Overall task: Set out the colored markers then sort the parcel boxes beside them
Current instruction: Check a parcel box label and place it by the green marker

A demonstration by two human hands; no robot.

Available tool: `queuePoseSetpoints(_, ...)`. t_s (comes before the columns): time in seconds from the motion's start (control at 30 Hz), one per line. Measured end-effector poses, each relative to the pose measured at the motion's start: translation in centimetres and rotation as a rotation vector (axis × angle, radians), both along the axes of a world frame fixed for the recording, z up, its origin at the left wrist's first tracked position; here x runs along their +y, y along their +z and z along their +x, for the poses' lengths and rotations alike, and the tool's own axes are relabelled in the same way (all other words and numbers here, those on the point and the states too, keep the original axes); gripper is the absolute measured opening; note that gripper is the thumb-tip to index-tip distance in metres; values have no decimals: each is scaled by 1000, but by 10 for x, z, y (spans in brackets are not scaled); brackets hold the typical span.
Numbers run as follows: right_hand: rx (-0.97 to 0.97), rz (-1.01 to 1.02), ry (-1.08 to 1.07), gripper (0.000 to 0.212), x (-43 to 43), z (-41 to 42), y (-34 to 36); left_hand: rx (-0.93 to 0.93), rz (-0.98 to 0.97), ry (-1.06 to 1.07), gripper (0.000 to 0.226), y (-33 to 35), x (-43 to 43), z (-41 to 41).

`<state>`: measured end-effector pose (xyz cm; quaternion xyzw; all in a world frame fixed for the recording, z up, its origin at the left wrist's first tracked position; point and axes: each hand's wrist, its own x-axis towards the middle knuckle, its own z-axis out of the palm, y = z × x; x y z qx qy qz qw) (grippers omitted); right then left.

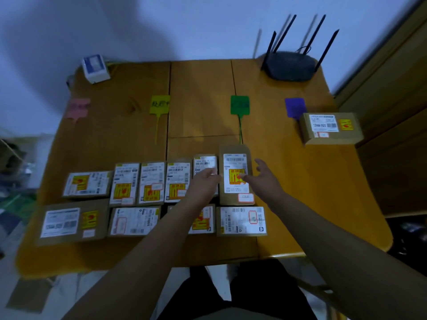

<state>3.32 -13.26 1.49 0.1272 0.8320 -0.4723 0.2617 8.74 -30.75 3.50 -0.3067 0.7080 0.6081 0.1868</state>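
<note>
Four markers (239, 105) set, sorting underway: right hand (262, 179) grip wide at tall box (234, 160), left hand (204, 182) grip unclear; next likely clasp both sides.

- A router (291, 65) is sitting on the wooden table (203, 107).
- Four markers (239, 105) are lying near the router.
- Many parcel boxes (124, 183) are lying farther from it.

Home room: wooden table (201, 100), router (291, 65), plain wall (184, 26)

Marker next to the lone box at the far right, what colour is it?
Purple: the marker beside the lone box, clearest in the head view.
</note>
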Motion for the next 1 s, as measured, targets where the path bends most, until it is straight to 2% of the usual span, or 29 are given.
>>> queuePoseSetpoints(0.07,-29,9,-26,86,3,3,-5,-40,-12,-31,48,-4,8,-6)
queuePoseSetpoints(0.17,-100,-3,-50,83,7,4,-12,-84,-37,-26,30,-15,18,-15)
queuePoseSetpoints(0.27,-129,-95,-20,55,9,3,-18,-88,-43,-17,51,-27,26,-19)
queuePoseSetpoints(0.33,-90,-115,-25,43,10,1,-16,-7,-67,-9,44,-29,31,-22)
queuePoseSetpoints(0.43,7,-108,-100,44,14,-7,1,147,-57,91,31,-17,38,-29)
queuePoseSetpoints(0.53,138,-186,-135,42,22,-21,32,298,-31,183,36,10,42,-42)
queuePoseSetpoints(0.73,395,-324,-102,46,23,-44,108,508,155,262,47,75,28,-56)
queuePoseSetpoints(1.0,508,-478,-22,48,16,-47,153,667,193,267,48,114,7,-58)
